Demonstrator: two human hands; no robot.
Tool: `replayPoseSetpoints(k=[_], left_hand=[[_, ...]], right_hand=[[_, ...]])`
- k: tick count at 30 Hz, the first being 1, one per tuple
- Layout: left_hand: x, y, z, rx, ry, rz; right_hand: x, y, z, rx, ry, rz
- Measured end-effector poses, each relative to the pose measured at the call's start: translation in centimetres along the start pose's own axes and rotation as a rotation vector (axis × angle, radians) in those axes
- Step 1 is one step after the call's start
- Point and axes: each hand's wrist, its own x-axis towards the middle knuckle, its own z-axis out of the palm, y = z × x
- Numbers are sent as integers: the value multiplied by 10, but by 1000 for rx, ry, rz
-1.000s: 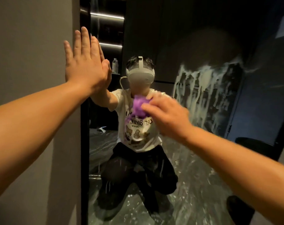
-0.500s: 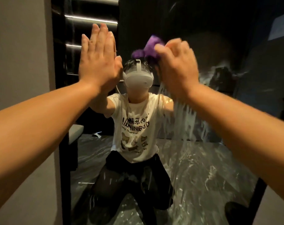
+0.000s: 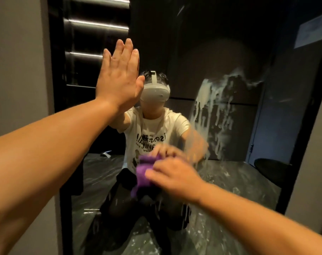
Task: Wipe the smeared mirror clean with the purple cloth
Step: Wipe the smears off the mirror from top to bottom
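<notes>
Head view: the right hand (image 3: 176, 178) holds the cloth (image 3: 144, 173) bunched in its fingers and presses it on the mirror (image 3: 221, 45), low and near the middle. The left hand (image 3: 119, 78) is open and flat on the glass by the left edge. The wiping looks part done. White smears (image 3: 213, 115) sit up by the right edge, so the cloth should go there next.
</notes>
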Motion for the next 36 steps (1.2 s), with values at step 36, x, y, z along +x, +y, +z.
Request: replayPoseSetpoints(k=[36], left_hand=[[-8,78,15,40,-4,87]], right_hand=[[-21,143,-126,-255,379,454]])
